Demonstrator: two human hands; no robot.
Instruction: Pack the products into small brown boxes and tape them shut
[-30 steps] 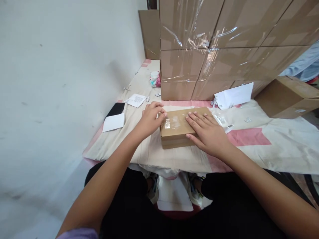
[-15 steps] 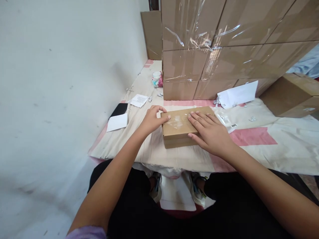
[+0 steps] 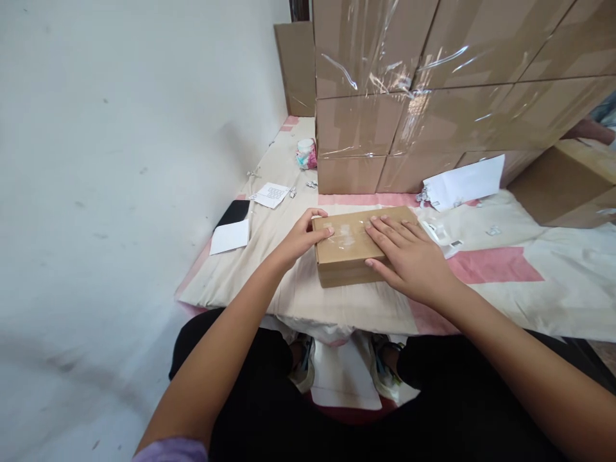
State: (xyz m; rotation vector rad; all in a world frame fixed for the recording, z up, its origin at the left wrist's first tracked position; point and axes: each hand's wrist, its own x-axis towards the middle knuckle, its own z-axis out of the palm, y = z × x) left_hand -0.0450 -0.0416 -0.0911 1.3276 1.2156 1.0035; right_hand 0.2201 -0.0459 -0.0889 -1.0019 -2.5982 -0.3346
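Observation:
A small brown cardboard box [image 3: 344, 247] lies closed on the cloth-covered table in front of me, with clear tape on its lid. My left hand [image 3: 308, 234] grips its left end, the thumb on top and the other fingers curled at the far corner. Flat across the right part of the lid rests my right hand [image 3: 407, 253], fingers stretched out and the thumb along the near edge. Just beyond the box's right end is a white object [image 3: 440, 237], partly hidden by my right hand.
Tape-wrapped cartons [image 3: 433, 122] form a wall behind the box. A bigger carton [image 3: 572, 183] stands at right, with another person's hand [image 3: 594, 130] above it. White paper [image 3: 464, 183], a printed sheet [image 3: 271, 194], a white card [image 3: 230, 237] and a colourful roll [image 3: 307, 154] lie around.
Another person's hand has appeared above the carton at right. The view has shifted slightly; my hands keep nearly the same places on the box.

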